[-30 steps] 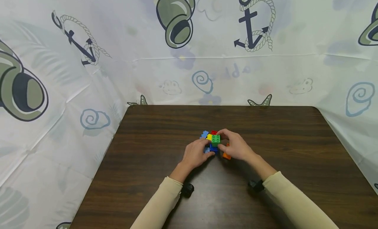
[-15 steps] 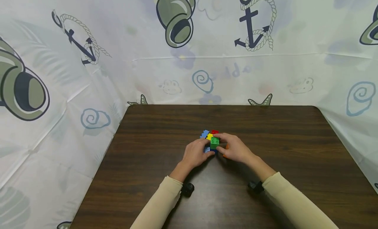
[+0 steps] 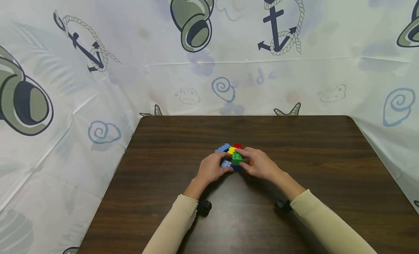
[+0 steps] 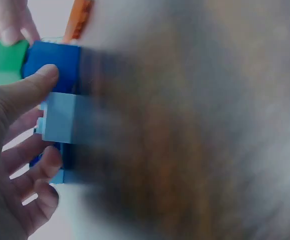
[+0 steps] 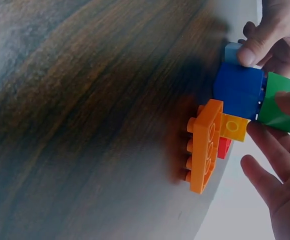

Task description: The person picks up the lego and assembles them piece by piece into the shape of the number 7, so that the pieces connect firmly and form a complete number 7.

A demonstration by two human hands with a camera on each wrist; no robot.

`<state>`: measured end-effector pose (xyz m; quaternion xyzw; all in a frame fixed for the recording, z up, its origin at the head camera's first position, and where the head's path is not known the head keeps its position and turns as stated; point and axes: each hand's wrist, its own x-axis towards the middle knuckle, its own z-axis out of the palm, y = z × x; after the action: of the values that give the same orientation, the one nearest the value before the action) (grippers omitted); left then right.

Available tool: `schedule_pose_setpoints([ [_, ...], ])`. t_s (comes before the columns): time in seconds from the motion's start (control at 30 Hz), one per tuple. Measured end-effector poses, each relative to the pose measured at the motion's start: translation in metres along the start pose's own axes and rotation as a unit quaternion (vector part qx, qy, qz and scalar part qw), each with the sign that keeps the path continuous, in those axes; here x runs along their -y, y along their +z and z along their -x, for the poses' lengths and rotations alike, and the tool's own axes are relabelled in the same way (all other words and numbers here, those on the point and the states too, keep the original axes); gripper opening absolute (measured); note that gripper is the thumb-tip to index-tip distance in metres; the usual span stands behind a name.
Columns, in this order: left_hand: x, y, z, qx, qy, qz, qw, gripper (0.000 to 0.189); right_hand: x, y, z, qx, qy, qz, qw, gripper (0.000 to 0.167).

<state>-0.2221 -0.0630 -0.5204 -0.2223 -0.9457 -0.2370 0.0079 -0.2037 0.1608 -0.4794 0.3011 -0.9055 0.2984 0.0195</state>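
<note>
"Nearest first: gripping what?"

"Gripping the blue block (image 4: pixel 68 60) with the left hand (image 3: pixel 210 169); pinching the green block (image 3: pixel 237 159) with the right hand (image 3: pixel 260 164)."

"Lying how?"

"Between both hands, at the blue block's studs; hard to call seated, or to pick a long axis. Look beyond for a yellow block (image 3: pixel 231 150), then a red block (image 3: pixel 238 146)."

"Changed since half a second ago?"

"See the left hand and pale block (image 3: pixel 226 163) slightly farther left."

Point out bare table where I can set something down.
Bare tabletop lies left of the left hand, right of the right hand, beyond the red brick to the far edge, and between the sleeves. Crowded: the middle, where both hands surround the green brick and dark blue brick, with the orange brick close by.
</note>
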Motion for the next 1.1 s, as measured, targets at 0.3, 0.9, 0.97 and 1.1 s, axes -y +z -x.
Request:
schedule_pose_setpoints([
  [0.3, -0.008, -0.015, 0.001, -0.082, 0.012, 0.049, 0.9953, 0.027, 0.001, 0.000, -0.001, -0.004, 0.003, 0.015, 0.9999, 0.054],
  [0.9, -0.074, -0.004, 0.010, -0.109, -0.076, 0.420, 0.8978, 0.032, 0.002, 0.003, -0.001, -0.013, -0.005, 0.022, 0.9997, 0.055],
  [0.97, -0.077, -0.006, 0.012, -0.120, -0.060, 0.407, 0.9036, 0.031, 0.003, 0.002, -0.001, -0.011, -0.011, 0.030, 0.9994, 0.056],
  [1.1, -0.078, -0.007, 0.013, -0.128, -0.031, 0.401, 0.9066, 0.030, 0.003, 0.002, -0.001, -0.009, -0.017, 0.040, 0.9990, 0.055],
])
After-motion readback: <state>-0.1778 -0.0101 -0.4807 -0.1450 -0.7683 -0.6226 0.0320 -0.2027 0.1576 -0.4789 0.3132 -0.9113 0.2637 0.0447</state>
